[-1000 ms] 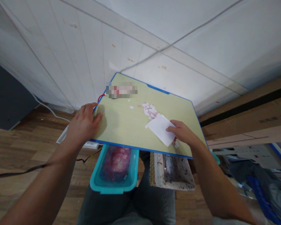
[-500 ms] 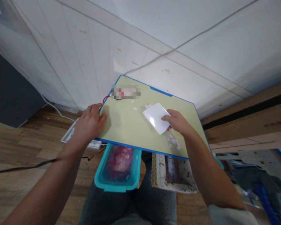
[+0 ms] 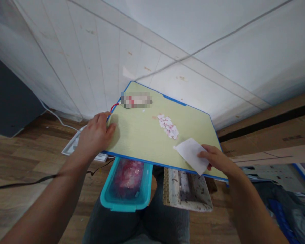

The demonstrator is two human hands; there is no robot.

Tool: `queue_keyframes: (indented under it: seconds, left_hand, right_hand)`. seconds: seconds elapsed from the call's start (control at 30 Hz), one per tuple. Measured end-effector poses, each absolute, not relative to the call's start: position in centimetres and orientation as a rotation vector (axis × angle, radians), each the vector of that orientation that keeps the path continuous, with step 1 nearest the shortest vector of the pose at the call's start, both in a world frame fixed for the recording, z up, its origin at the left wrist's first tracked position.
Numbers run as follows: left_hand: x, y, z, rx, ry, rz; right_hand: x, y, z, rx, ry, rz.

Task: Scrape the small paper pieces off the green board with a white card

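In the head view my right hand (image 3: 216, 157) pinches a thin white card (image 3: 191, 154) between thumb and fingers. The card lies tilted over the front right part of a pale yellow board (image 3: 139, 135) with a blue rim, and a small white bit shows at its left corner. A heap of small white and pinkish pieces (image 3: 169, 127) is up and left of the card. My left hand (image 3: 95, 132) rests over the board's left edge, thumb apart from the fingers; some fingers are hidden.
A blurred-out object (image 3: 137, 100) with a red cord lies at the board's far left. Below the front edge are a teal tub (image 3: 107, 200) with reddish contents and a speckled pale container (image 3: 197, 205). A wall stands behind; cardboard boxes (image 3: 269, 139) are at right.
My right hand has moved the white card right and toward me. The heap of pieces, mostly covered before, is now visible. My left hand stays in place.
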State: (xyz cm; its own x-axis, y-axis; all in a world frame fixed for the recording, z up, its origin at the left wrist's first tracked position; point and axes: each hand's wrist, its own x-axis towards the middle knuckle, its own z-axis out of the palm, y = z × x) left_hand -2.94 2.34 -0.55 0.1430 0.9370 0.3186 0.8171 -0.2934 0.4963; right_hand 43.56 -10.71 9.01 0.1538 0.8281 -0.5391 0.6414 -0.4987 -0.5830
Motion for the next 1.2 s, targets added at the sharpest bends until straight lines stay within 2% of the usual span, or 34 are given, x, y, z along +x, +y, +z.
queue_keyframes:
  seconds: [0.1,0.27,0.5,0.8,0.87,1.0,1.2]
  left_hand:
    - [-2.9,2.2,-0.5,2.214,1.735,0.850]
    - [-2.9,2.2,-0.4,2.216,1.755,0.836]
    - [-2.9,2.5,-0.6,2.222,1.765,0.819]
    - [-2.8,2.2,-0.4,2.232,1.795,0.838]
    - [-2.8,2.3,-0.4,2.240,1.790,0.842]
    - [-2.8,2.3,-0.5,2.236,1.784,0.827]
    - [-2.9,2.3,-0.5,2.230,1.765,0.845]
  right_hand:
    - [46.8,-12.0,9.5,-2.171,-1.379,1.217]
    - [48.0,-6.4,8.1,-2.179,-1.251,0.884]
    - [42.4,0.4,5.2,-2.066,-1.313,1.088]
    - [34.3,0.6,6.2,-1.763,-1.534,1.319]
    - [34.2,0.4,6.7,-1.822,-1.585,1.247]
    - [34.5,-0.4,7.7,-1.964,-1.564,0.909]
    - [33.2,-1.6,7.4,-1.901,-1.756,0.927]
